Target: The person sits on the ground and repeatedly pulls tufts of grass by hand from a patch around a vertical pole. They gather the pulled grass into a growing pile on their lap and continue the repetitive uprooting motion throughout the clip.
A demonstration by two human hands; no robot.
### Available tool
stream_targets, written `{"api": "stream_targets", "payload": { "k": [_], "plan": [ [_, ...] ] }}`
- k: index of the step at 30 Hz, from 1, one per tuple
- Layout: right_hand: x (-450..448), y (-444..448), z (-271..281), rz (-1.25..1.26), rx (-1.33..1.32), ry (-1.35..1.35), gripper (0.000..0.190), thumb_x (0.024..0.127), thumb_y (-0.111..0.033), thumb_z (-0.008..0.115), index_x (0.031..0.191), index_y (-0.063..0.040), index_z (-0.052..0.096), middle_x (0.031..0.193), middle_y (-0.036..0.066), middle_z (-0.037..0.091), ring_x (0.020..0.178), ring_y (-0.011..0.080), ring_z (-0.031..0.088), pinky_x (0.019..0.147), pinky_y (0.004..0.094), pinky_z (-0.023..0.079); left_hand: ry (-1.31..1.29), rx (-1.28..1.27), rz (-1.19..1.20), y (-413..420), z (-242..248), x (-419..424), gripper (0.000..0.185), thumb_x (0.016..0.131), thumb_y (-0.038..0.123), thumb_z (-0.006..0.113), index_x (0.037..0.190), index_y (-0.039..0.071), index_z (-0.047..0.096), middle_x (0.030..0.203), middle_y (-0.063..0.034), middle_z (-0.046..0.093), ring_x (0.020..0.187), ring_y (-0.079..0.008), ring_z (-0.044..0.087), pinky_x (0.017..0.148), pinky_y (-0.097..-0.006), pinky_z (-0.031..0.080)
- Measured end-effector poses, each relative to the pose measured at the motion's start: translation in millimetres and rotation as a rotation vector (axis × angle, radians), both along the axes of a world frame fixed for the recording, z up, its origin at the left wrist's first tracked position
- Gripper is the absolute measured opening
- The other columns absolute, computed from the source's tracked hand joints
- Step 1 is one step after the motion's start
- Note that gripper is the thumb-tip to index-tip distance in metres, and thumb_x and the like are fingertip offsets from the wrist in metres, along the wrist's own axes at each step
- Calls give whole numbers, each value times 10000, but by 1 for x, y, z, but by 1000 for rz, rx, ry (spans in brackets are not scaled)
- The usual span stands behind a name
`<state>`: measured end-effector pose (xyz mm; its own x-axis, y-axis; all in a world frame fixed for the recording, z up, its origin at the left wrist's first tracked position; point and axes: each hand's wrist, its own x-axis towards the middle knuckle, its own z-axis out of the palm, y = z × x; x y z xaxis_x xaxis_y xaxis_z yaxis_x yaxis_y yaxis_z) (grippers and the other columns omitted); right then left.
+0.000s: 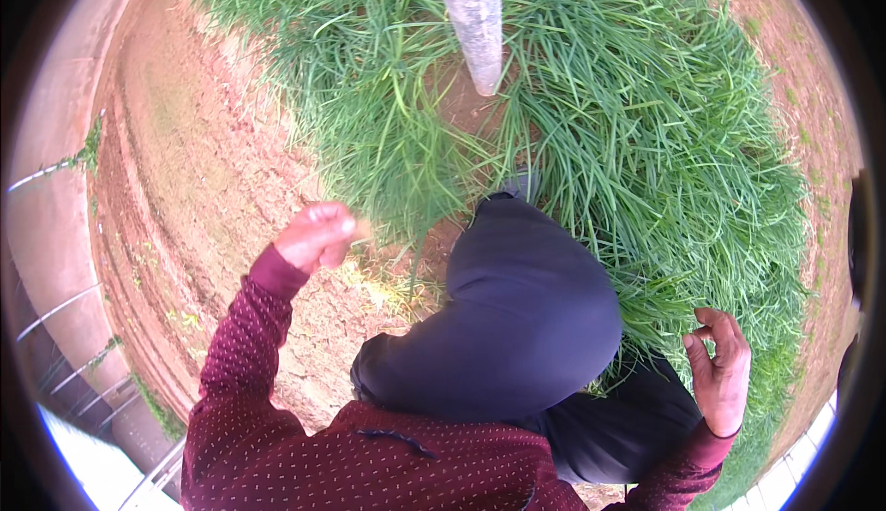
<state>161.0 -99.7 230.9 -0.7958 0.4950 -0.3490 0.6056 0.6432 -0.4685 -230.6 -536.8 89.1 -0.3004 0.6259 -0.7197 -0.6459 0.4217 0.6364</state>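
Note:
My left hand [318, 237] is raised over bare soil at the left edge of a bed of long, narrow green leaves [623, 109]. Its fingers are curled, and a tan blur beside the fingertips keeps me from telling whether they hold anything. Just right of it, a clump of the leaves [408, 158] is smeared by blur. On the right, my right hand [720, 369] hovers by the leaves with thumb and fingers bent apart and nothing between them. My bent knee in dark trousers [533, 303] lies between the two hands.
A grey post [474, 23] comes down at the top centre into the leaves. Bare soil [201, 165] runs along the left, bordered by a pale paved strip [55, 137] with thin bars. Cut yellowish stubble [387, 289] shows beside my leg. A dark unclear shape [858, 241] is at the right rim.

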Motion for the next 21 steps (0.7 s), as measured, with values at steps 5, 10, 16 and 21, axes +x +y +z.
{"api": "stream_targets", "payload": {
  "k": [5,10,16,21],
  "plan": [
    [-4,-3,-4,37,-4,3,301,944,-82,773,1201,31,661,1125,194,732,872,322,735,766,429,556,-30,-376,300,-97,-84,79,544,1063,608,602,868,101,643,706,-32,590,627,-177,602,693,-379,592],
    [-6,-1,-11,-3,-16,7,284,950,-61,766,1199,32,667,1136,193,736,871,310,738,768,405,571,903,-599,-56,-115,-152,105,359,1036,371,724,1109,20,738,918,-62,747,824,-169,698,797,-310,569],
    [-6,2,-12,6,-11,40,284,939,-35,766,1196,30,664,1127,185,738,868,309,740,766,400,579,640,-434,39,-30,-81,56,201,1051,214,685,1028,29,761,784,-16,696,753,-110,637,709,-301,537],
    [-8,4,-13,9,11,7,281,930,-40,773,1177,30,659,1138,186,740,857,312,739,754,406,576,976,-65,-169,55,-51,31,188,1034,227,691,1068,58,764,786,-65,728,723,-157,687,703,-337,566]
  ]
}}
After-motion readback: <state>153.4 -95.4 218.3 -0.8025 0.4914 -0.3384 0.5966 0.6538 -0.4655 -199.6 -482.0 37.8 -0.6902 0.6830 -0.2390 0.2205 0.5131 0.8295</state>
